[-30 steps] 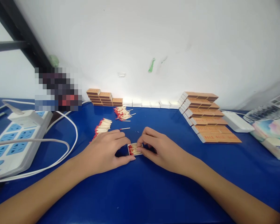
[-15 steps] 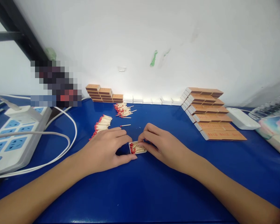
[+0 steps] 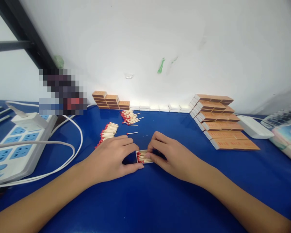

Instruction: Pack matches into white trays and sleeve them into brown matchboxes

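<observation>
My half-spread left grip (image 3: 113, 158) holds one matchbox tray (image 3: 136, 157); my right grip (image 3: 169, 155) pinches over its matches (image 3: 141, 157), hold unclear; two match piles (image 3: 109, 131), one stray match (image 3: 132, 133) beyond.

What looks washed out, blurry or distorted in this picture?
In the head view, the wall is brightest low down, washing out the row of white boxes; a patch at left is pixelated; the pastel packet at the right edge looks soft and stretched; the left hand and right hand look clearer.
</observation>
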`<state>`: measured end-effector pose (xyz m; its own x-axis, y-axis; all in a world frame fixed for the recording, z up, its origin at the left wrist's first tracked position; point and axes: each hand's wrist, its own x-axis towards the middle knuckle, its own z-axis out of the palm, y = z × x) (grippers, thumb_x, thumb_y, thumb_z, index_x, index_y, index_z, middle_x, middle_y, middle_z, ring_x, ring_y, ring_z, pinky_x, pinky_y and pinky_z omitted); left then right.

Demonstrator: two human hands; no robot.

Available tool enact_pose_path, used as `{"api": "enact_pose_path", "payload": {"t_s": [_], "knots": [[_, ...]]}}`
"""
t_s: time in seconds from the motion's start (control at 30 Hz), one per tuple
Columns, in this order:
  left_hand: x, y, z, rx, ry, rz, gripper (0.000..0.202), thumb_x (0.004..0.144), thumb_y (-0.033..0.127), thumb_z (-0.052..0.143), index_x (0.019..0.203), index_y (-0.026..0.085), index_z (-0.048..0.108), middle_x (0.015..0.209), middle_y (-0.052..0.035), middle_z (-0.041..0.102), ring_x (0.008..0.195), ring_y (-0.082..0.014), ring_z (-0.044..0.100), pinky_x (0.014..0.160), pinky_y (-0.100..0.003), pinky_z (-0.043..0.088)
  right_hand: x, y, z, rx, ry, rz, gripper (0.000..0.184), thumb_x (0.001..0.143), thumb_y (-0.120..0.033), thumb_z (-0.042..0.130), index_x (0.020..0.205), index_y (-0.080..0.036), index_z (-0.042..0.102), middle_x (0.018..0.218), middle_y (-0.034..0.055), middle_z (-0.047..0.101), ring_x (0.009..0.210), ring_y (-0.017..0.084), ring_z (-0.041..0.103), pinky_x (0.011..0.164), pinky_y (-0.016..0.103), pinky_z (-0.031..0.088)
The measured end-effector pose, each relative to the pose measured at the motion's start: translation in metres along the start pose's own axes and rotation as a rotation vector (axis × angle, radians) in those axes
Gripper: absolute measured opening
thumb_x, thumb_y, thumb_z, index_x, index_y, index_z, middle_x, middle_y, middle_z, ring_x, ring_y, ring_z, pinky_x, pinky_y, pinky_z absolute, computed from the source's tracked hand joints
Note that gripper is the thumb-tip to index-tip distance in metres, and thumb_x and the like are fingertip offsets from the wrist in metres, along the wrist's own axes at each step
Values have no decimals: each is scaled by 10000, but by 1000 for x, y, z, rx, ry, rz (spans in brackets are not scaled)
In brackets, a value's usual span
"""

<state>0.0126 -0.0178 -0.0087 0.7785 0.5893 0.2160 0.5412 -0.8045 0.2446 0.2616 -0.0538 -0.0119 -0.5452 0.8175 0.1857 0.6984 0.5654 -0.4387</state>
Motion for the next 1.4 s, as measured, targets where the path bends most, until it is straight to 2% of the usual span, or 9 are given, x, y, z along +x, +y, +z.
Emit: {"api": "enact_pose_path", "payload": {"t_s": [0.13, 0.27, 0.5, 0.6, 0.77, 1.0, 1.17, 1.4], "knots": [[0, 1, -1, 3, -5, -8, 298, 950, 491, 721, 1028, 205, 733, 842, -5, 659, 820, -190, 638, 719, -324, 470, 0, 0, -1, 6, 10, 4, 120, 1062, -270, 568, 996, -199, 639, 1025, 46, 584, 755, 140, 557, 678, 300, 464], [0, 3, -2, 1, -8, -6, 285, 960, 487, 705, 991, 205, 732, 834, -12, 664, 817, -190, 637, 739, -325, 480, 0, 0, -1, 57, 20, -13, 137, 1055, -327, 602, 1031, -215, 677, 1031, 42, 590, 772, 139, 572, 714, 304, 485], [1, 1, -1, 1, -11, -3, 290, 962, 482, 705, 1003, 196, 730, 832, -12, 655, 820, -199, 636, 733, -338, 468, 1, 0, 0, -1, 91, 2, 79, 1027, -211, 599, 991, -195, 667, 1019, 54, 583, 786, 152, 562, 699, 310, 475], [1, 2, -1, -4, -14, -7, 284, 956, 476, 717, 1000, 196, 727, 836, -8, 656, 827, -199, 637, 742, -339, 464, 0, -3, -3, 94, 62, -17, 80, 1025, -230, 615, 1036, -212, 692, 1027, 43, 578, 773, 135, 553, 698, 298, 474], [2, 2, -3, -20, -21, -2, 286, 936, 482, 744, 982, 201, 724, 841, -1, 656, 828, -196, 632, 670, -322, 428, -2, -8, -5, 209, -3, -19, 106, 1019, -217, 635, 1043, -237, 737, 1018, 33, 576, 806, 128, 578, 705, 277, 484], [2, 0, -2, -46, -20, 15, 335, 942, 531, 732, 972, 198, 716, 864, 4, 663, 836, -188, 647, 802, -337, 472, 1, -6, 3, 90, 50, 38, 77, 1013, -261, 664, 989, -195, 694, 1009, 38, 601, 808, 144, 587, 710, 298, 477], [1, 0, -1, -44, -19, 7, 325, 941, 522, 732, 967, 199, 705, 856, 1, 654, 832, -193, 645, 765, -331, 469, 1, -5, 4, -26, 72, 37, 97, 1014, -265, 658, 959, -187, 673, 974, 36, 594, 805, 162, 574, 697, 309, 459], [0, -1, -1, -49, -31, 2, 355, 949, 552, 711, 919, 200, 686, 862, -1, 657, 837, -190, 644, 836, -344, 494, -2, -4, 1, 23, 41, -8, 122, 1041, -256, 606, 966, -192, 679, 990, 38, 577, 774, 144, 559, 691, 298, 458]]}}
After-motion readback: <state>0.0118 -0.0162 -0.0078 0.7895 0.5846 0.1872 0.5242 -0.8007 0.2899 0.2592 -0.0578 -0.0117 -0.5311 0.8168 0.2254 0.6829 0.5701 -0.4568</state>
